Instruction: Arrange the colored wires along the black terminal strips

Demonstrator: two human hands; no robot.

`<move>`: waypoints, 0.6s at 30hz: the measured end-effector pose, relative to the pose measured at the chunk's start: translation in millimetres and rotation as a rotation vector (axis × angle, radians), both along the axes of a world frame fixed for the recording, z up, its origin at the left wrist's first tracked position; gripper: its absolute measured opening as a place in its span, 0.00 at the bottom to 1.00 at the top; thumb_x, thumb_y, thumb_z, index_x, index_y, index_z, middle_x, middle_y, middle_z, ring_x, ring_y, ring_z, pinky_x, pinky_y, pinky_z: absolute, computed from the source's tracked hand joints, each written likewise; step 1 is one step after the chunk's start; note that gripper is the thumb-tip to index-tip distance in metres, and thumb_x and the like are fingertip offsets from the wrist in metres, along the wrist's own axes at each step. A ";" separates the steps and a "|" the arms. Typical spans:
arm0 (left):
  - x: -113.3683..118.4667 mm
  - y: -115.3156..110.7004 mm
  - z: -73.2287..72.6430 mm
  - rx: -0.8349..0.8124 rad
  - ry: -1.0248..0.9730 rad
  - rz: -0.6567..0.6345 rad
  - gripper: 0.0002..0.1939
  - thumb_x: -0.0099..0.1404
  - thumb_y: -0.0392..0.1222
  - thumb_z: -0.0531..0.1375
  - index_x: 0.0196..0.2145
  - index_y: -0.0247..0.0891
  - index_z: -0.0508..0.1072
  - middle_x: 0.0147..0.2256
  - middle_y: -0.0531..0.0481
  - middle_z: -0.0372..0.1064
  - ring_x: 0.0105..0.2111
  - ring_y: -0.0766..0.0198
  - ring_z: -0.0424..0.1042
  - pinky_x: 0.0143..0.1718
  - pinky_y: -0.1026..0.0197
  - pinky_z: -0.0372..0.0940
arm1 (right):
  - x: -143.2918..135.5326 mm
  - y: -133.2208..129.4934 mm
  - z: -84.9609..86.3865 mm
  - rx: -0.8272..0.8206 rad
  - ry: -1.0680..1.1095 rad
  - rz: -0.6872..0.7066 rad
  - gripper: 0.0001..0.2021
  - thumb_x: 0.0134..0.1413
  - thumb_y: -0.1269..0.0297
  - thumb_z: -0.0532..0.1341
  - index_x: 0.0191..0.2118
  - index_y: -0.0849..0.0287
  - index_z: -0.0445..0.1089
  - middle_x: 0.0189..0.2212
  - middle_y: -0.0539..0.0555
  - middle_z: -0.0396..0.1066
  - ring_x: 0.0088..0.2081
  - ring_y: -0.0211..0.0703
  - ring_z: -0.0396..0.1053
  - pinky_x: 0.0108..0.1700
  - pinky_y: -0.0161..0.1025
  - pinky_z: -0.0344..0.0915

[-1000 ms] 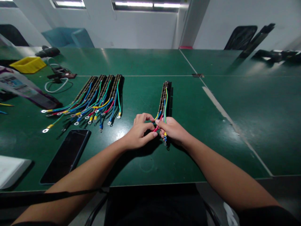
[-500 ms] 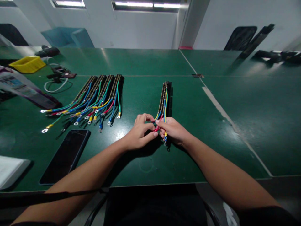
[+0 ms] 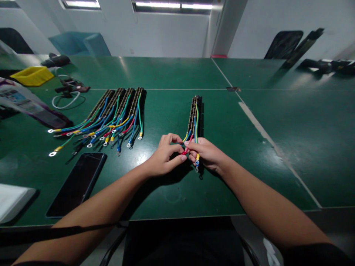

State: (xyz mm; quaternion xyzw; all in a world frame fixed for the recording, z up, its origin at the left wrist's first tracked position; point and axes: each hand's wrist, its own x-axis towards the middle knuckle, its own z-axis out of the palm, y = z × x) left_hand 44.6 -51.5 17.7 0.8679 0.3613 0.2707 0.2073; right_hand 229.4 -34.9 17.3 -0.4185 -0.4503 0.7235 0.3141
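Note:
A black terminal strip [image 3: 193, 112] with blue, red and yellow-green wires lies on the green table in front of me. My left hand [image 3: 168, 155] pinches the red end of the red wire [image 3: 185, 152] between thumb and fingers. Close against it, my right hand [image 3: 205, 153] grips the same red wire a little higher up. The yellow-green wire [image 3: 196, 122] and a blue one pass by the right fingers, their ring lugs [image 3: 197, 162] hanging below that hand.
Several wired strips [image 3: 122, 107] lie side by side at the left, lugs toward me. A phone [image 3: 77, 184], white object [image 3: 15, 201], plastic bag [image 3: 30, 103], yellow tray [image 3: 32, 76] and cable [image 3: 66, 100] are farther left. The table [image 3: 277, 111] extends right.
My right hand has shifted slightly to the right, and the hanging yellow and blue lugs have moved right with it. The left hand has hardly moved.

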 end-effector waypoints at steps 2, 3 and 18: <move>0.1 -0.5 1.7 -0.007 -0.017 -0.019 0.10 0.65 0.44 0.56 0.34 0.36 0.73 0.46 0.44 0.59 0.50 0.56 0.57 0.53 0.51 0.53 | 0.5 0.2 -0.3 -0.008 0.017 -0.004 0.13 0.52 0.62 0.61 0.22 0.63 0.65 0.09 0.45 0.59 0.12 0.31 0.58 0.14 0.28 0.55; 0.1 -0.4 2.0 -0.009 -0.021 -0.024 0.10 0.65 0.44 0.56 0.34 0.36 0.73 0.46 0.44 0.59 0.50 0.56 0.57 0.53 0.51 0.53 | 0.8 0.3 -0.3 -0.010 0.028 -0.005 0.13 0.51 0.61 0.62 0.22 0.63 0.65 0.09 0.45 0.59 0.12 0.31 0.58 0.14 0.28 0.55; 0.4 0.3 2.3 0.000 -0.024 0.010 0.11 0.63 0.46 0.57 0.32 0.36 0.74 0.46 0.44 0.59 0.49 0.55 0.57 0.53 0.50 0.54 | -2.3 -0.6 -2.2 0.025 0.011 -0.013 0.14 0.53 0.61 0.61 0.21 0.63 0.64 0.10 0.46 0.60 0.13 0.31 0.59 0.15 0.28 0.55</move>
